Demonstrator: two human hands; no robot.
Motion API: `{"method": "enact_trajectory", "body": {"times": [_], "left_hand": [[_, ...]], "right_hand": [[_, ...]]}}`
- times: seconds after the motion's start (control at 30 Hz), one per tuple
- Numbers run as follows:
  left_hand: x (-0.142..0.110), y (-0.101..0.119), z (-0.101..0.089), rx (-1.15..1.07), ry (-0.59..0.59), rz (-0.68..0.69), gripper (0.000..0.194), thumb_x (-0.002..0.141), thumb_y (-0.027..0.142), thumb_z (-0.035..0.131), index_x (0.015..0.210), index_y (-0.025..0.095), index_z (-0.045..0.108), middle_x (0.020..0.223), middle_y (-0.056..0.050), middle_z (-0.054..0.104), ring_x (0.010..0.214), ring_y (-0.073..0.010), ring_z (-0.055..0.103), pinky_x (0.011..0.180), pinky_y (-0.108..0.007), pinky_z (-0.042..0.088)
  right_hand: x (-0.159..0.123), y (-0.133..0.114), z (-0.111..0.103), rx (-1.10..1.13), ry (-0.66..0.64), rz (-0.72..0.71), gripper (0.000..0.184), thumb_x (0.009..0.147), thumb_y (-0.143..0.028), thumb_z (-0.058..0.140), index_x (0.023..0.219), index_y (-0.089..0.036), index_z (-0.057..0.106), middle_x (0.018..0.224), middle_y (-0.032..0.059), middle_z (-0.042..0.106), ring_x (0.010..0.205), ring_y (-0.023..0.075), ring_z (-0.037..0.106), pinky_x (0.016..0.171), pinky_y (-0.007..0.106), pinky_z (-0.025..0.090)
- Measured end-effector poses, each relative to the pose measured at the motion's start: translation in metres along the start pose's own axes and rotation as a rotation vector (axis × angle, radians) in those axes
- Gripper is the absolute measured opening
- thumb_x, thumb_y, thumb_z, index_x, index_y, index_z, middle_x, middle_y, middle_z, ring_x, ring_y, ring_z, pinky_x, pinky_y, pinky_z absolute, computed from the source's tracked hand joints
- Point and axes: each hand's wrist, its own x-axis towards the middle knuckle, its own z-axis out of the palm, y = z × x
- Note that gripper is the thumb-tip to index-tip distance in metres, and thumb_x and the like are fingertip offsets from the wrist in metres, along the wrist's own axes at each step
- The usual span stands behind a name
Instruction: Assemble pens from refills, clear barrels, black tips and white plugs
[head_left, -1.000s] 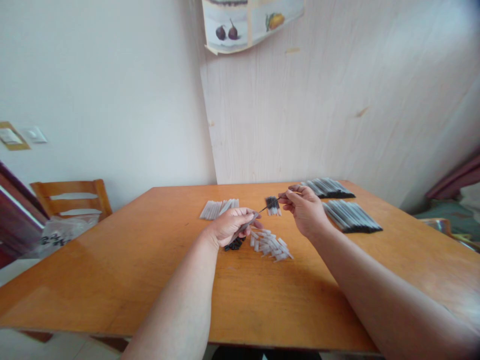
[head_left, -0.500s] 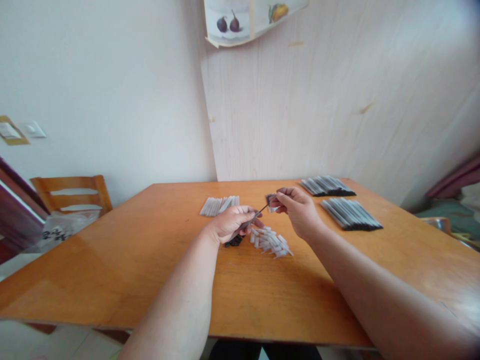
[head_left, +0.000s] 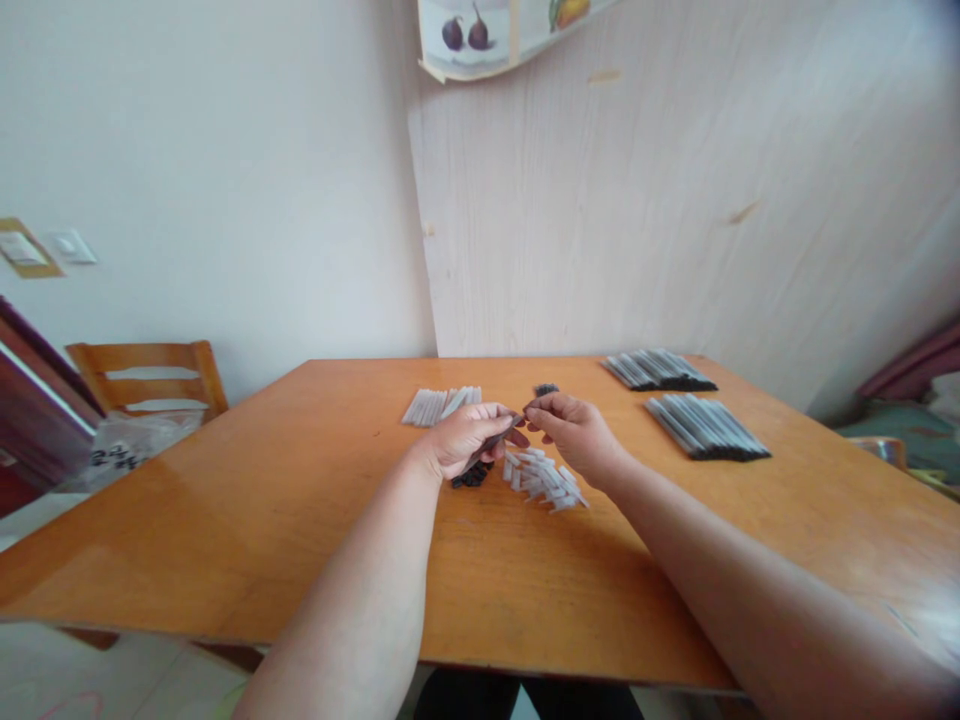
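Note:
My left hand [head_left: 471, 438] is closed around a slim grey tube [head_left: 491, 443] that looks like a pen barrel, pointing up and to the right. At its upper end my right hand [head_left: 574, 435] pinches with thumb and fingertips, almost touching the left fingers. Whatever the right fingertips hold is too small and covered to make out. Below the hands lies a loose heap of short white tubes [head_left: 544, 480]. A small pile of black caps [head_left: 471, 475] sits under my left hand, partly hidden by it.
White tubes [head_left: 435, 405] lie in a row behind my left hand. Small dark pieces [head_left: 546, 389] are behind the right. Two rows of grey, black-ended tubes [head_left: 660, 370] [head_left: 705, 428] lie at the table's right. A chair [head_left: 150, 375] with a plastic bag [head_left: 142, 440] stands left.
My right hand has moved left and in toward my left hand. The thin dark rod that showed between the hands is no longer visible. The camera view has shifted slightly.

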Motion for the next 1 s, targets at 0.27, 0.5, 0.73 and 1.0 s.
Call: {"method": "enact_trajectory", "body": {"times": [0.27,0.5,0.73,1.0], "left_hand": [[0.002,-0.003,-0.003,-0.018,0.009,0.013,0.032,0.081,0.039,0.067,0.097,0.012,0.060,0.086,-0.010,0.071,0.048,-0.0052,0.047,0.045,-0.020,0.024],[0.001,-0.003,-0.005,-0.026,0.011,0.026,0.031,0.081,0.038,0.067,0.097,0.013,0.060,0.087,-0.011,0.071,0.048,-0.0055,0.049,0.044,-0.019,0.025],[-0.003,0.004,-0.017,-0.066,0.149,0.124,0.029,0.080,0.036,0.068,0.097,0.013,0.061,0.088,-0.010,0.071,0.051,-0.0054,0.049,0.044,-0.018,0.026],[-0.004,0.008,-0.022,-0.114,0.204,0.143,0.026,0.081,0.031,0.066,0.097,0.012,0.061,0.086,-0.011,0.071,0.050,-0.0051,0.048,0.044,-0.017,0.026]], "right_hand": [[-0.002,0.000,0.001,-0.120,0.004,-0.077,0.025,0.081,-0.032,0.056,0.090,-0.019,0.075,0.089,0.0054,0.072,0.083,0.0186,0.064,0.072,0.030,0.048],[0.000,0.004,-0.001,-0.092,0.042,-0.041,0.029,0.080,-0.031,0.054,0.099,-0.016,0.071,0.088,0.0063,0.071,0.078,0.0172,0.063,0.066,0.029,0.047],[0.002,0.014,0.000,-0.385,0.102,-0.118,0.014,0.078,-0.027,0.057,0.082,-0.018,0.066,0.073,0.0021,0.065,0.067,0.0151,0.057,0.062,0.028,0.042],[-0.013,0.007,0.020,-0.819,-0.207,-0.377,0.019,0.085,-0.025,0.058,0.097,-0.022,0.073,0.095,0.0085,0.064,0.092,0.0205,0.057,0.083,0.033,0.042]]}}
